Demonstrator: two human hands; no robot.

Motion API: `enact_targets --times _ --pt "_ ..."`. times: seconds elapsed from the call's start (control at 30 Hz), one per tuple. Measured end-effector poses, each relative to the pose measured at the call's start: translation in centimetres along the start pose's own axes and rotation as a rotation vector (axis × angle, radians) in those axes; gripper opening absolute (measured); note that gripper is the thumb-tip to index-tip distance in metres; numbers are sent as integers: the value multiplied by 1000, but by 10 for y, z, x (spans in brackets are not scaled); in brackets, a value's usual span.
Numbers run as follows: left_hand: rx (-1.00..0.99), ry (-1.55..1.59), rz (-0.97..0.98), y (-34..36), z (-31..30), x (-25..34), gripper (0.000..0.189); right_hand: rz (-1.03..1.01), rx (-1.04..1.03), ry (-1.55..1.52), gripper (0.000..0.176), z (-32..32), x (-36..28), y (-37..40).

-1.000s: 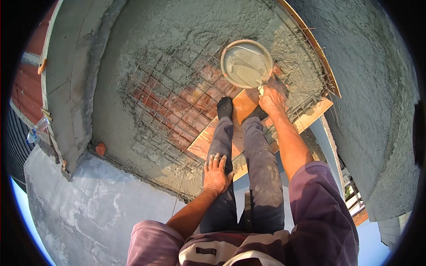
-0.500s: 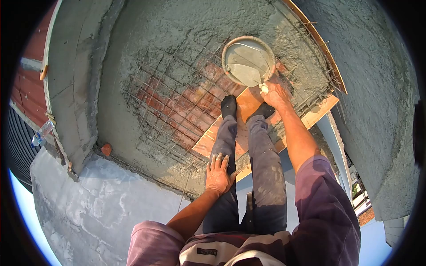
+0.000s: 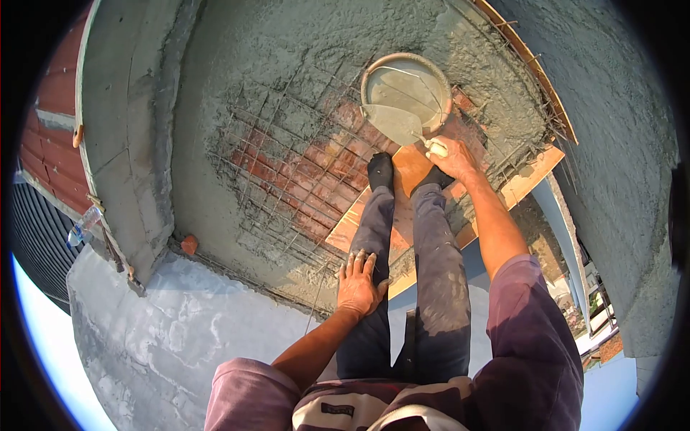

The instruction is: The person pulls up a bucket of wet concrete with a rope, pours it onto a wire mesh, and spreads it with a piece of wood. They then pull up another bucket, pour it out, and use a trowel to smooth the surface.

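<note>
R hand [image 3: 453, 159] fingers clamped on trowel [image 3: 394, 121] handle, blade in pan [image 3: 367, 85]. L hand [image 3: 357, 284] flat on thigh [image 3: 361, 339] below pan, fingers apart. Mesh [image 3: 284, 147] left of pan: edges look mortared, mid bricks [image 3: 320, 172] bare, approx half left

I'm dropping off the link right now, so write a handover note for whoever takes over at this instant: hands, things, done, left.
Right hand: shut on the trowel, its grey-smeared blade over the near rim of the pan.
Left hand: open, flat on the left thigh.
Pan: on the wire mesh, just beyond the wooden board underfoot.
Done: wet concrete covers the mesh edges.
Left: mid-mesh is bare, with red brick showing through.
</note>
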State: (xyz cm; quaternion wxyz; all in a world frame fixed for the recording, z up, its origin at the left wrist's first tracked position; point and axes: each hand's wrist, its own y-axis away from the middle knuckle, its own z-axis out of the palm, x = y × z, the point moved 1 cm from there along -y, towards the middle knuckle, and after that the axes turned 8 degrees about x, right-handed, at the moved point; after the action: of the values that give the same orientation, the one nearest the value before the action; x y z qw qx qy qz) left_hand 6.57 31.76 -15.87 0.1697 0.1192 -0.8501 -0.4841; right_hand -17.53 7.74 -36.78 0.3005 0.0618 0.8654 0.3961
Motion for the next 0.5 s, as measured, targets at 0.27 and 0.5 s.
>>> enact_targets --times 0.27,0.5 --pt "-45 -68 10 -6 -3 12 84 24 259 -274 42 1 32 124" --pt "-62 -179 68 -13 -5 18 88 387 616 -556 40 21 97 231"
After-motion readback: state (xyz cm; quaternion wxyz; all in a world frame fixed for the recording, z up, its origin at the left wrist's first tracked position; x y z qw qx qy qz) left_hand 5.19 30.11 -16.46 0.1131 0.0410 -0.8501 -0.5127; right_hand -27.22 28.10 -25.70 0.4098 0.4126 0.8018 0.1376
